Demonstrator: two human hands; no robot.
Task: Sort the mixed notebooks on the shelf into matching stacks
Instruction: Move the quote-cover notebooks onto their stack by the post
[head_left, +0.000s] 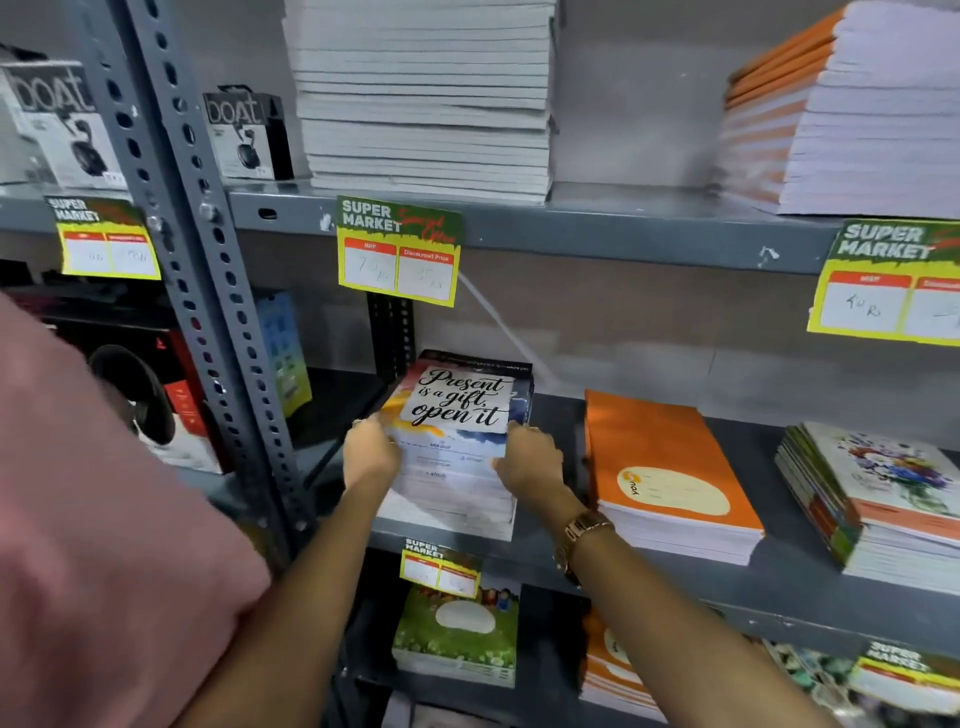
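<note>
Both hands, the left hand (370, 451) and right hand (531, 457), pressed the sides of the white-and-blue "Present is a gift" notebook stack (457, 447) on the grey metal shelf (550, 561), apparently squaring it; the next move likely called for gathering another matching notebook.

Shop, supermarket price tags (399, 250) on metal shelf (597, 223)

We see a grey metal shelf (550, 415) bearing three piles: a stack of notebooks with a "Present is a gift, open it" cover (457, 447) at the left; an orange-covered notebook stack (670, 478) beside it; a floral-covered notebook stack (883, 499) at the right.
</note>
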